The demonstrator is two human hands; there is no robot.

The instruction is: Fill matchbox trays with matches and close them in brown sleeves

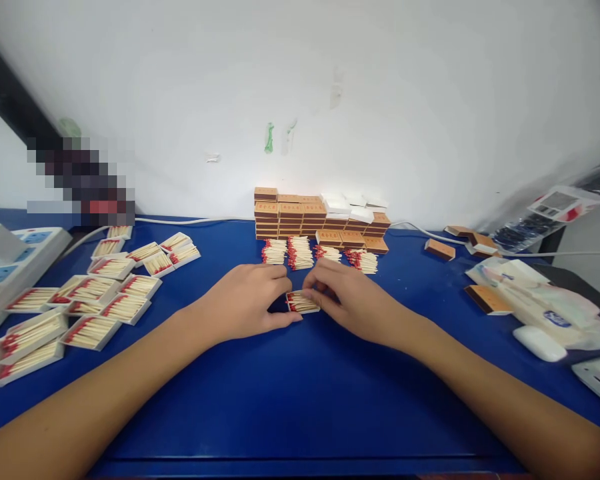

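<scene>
A small white matchbox tray [303,303] filled with red-tipped matches lies on the blue table between my hands. My left hand [253,299] curls around its left end, thumb along the near side and fingers at the far side. From the right, my right hand [343,290] reaches over the tray with thumb and fingertips bent together at the matches; the exact contact is partly hidden. Just beyond lie loose match piles [300,253] in a row, their red heads mostly to the left. Behind these stands a stack of brown matchboxes [291,217], with white trays [336,205] on its right part.
Several match-filled trays [93,290] spread over the left side, near a white power strip [27,267]. On the right are brown matchbox sleeves [440,249], a tissue pack [555,313], a white case [539,343] and a plastic bottle [525,227]. A white cable [195,220] runs along the wall.
</scene>
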